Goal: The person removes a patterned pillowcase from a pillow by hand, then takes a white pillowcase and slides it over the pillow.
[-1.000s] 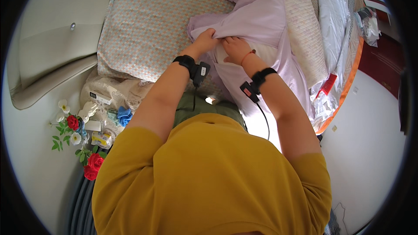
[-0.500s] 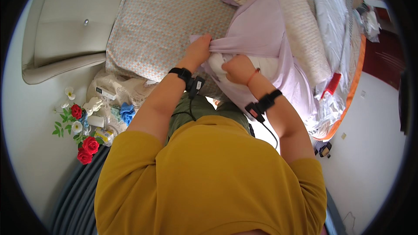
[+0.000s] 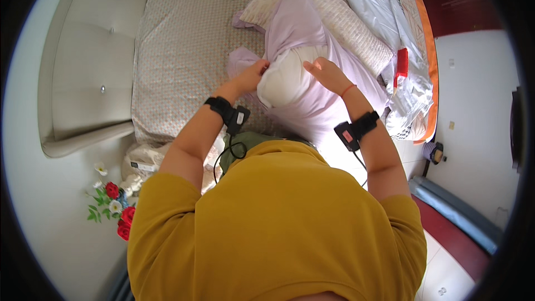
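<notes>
A lavender pillowcase lies on the bed with its mouth spread wide. Inside it shows the white pillow, its rounded end bulging out toward me. My left hand is closed at the left rim of the mouth, fingers bent around the lavender cloth, the fingertips partly hidden. At the other side of the mouth, my right hand rests over the white pillow and the case's right edge. Its thumb and fingers are loosely bent and a little apart, with no cloth visible between them.
A cream quilted pillow lies just beyond the pillowcase. Clear plastic sheeting and a red-headed brush are at the bed's right side. The padded headboard stands left, with artificial flowers below it.
The lavender cloth that was drawn across the mouth is pulled back, baring more of the white pillow. My right hand has loosened from a fist and moved right. The view has shifted.
</notes>
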`<action>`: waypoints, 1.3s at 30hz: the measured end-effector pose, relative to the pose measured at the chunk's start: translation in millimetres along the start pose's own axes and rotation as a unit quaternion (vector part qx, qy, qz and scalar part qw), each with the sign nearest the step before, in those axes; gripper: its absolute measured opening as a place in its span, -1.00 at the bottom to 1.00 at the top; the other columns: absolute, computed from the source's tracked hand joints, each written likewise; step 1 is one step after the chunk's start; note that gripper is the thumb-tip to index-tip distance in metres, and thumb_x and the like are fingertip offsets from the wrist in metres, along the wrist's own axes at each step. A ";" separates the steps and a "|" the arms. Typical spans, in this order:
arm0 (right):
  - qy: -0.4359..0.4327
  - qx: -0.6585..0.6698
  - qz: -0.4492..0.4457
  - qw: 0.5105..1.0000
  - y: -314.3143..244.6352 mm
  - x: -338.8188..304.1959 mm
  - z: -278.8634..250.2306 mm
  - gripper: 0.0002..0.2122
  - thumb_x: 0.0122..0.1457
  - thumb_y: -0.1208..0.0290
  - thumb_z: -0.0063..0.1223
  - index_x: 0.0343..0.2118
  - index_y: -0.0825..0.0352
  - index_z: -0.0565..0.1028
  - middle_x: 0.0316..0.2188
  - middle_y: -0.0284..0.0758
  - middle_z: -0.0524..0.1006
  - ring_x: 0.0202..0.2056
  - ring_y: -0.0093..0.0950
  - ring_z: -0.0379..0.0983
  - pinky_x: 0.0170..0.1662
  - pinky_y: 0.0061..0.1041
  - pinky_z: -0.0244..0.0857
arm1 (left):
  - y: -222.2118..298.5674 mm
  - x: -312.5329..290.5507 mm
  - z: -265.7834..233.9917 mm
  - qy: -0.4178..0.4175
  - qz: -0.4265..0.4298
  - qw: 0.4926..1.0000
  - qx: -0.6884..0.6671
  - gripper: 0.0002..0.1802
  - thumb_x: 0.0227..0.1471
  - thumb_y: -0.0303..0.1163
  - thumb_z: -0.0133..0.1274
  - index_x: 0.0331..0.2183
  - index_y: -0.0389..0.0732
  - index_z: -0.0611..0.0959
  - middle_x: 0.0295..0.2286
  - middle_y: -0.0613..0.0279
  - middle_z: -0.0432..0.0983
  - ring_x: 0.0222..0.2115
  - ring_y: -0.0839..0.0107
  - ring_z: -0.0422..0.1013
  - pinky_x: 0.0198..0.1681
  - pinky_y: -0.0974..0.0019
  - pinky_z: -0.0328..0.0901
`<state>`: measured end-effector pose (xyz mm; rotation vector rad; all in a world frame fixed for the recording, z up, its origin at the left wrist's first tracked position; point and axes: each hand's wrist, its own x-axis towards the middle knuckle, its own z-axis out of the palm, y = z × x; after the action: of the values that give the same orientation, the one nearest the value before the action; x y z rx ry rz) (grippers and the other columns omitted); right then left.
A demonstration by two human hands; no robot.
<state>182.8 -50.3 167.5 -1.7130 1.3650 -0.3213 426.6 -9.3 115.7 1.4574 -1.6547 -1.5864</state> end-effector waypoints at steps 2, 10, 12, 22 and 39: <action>-0.122 -0.051 0.189 0.973 -20.1 14.5 0.1 -0.54 -0.03 -0.07 -0.10 -0.49 0.36 0.36 -0.67 -0.32 0.39 -0.56 -0.52 0.37 -0.42 -0.54 0.26 | -7.4 -0.7 16.0 -0.048 0.050 0.992 -0.109 -0.54 -0.17 -0.31 0.11 -0.18 -0.19 0.38 -0.33 0.23 0.42 -0.31 0.48 0.31 -0.22 0.40 0.21; -0.059 -0.298 0.025 0.952 -26.1 5.9 86.4 -0.66 -0.05 0.10 -0.14 -0.54 0.31 0.52 -0.53 -0.16 0.49 -0.42 -0.22 0.44 -0.31 -0.29 0.28 | 2.7 13.2 -28.6 -0.124 0.129 0.941 0.287 -0.49 -0.27 -0.26 0.08 -0.17 -0.15 0.42 -0.31 -0.01 0.41 -0.27 0.19 0.35 -0.22 0.26 0.23; -0.073 -0.280 0.014 0.957 -28.5 -4.2 96.9 -0.67 -0.04 0.11 -0.14 -0.54 0.29 0.51 -0.56 -0.18 0.49 -0.44 -0.22 0.43 -0.33 -0.29 0.28 | 31.3 17.9 -33.6 -0.048 0.214 0.931 0.291 -0.42 -0.31 -0.23 0.09 -0.13 -0.09 0.40 -0.21 -0.05 0.33 -0.19 0.11 0.28 -0.15 0.21 0.19; -0.049 -0.259 0.042 0.964 -29.0 -32.1 96.5 -0.72 -0.02 0.19 -0.18 -0.54 0.27 0.51 -0.58 -0.23 0.49 -0.46 -0.26 0.43 -0.36 -0.28 0.29 | 47.8 38.8 2.6 -0.074 0.193 0.878 0.432 -0.12 -0.48 -0.14 0.19 0.01 0.06 0.26 0.06 -0.24 -0.11 0.02 -0.17 -0.04 0.02 0.07 0.07; 0.124 -0.259 0.018 0.958 9.1 -134.3 -4.9 -0.69 0.00 0.14 -0.09 -0.71 0.27 0.41 -0.69 -0.21 0.40 -0.58 -0.21 0.33 -0.49 -0.28 0.18 | 16.5 147.0 -39.8 0.027 0.148 0.896 0.418 -0.62 -0.23 -0.41 0.01 -0.24 -0.04 0.43 -0.25 0.17 0.40 -0.26 0.14 0.35 -0.29 0.12 0.28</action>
<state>125.6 65.5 205.5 -2.1227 1.7767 -0.1662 401.1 -158.1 89.8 1.4591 -2.5390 -0.6542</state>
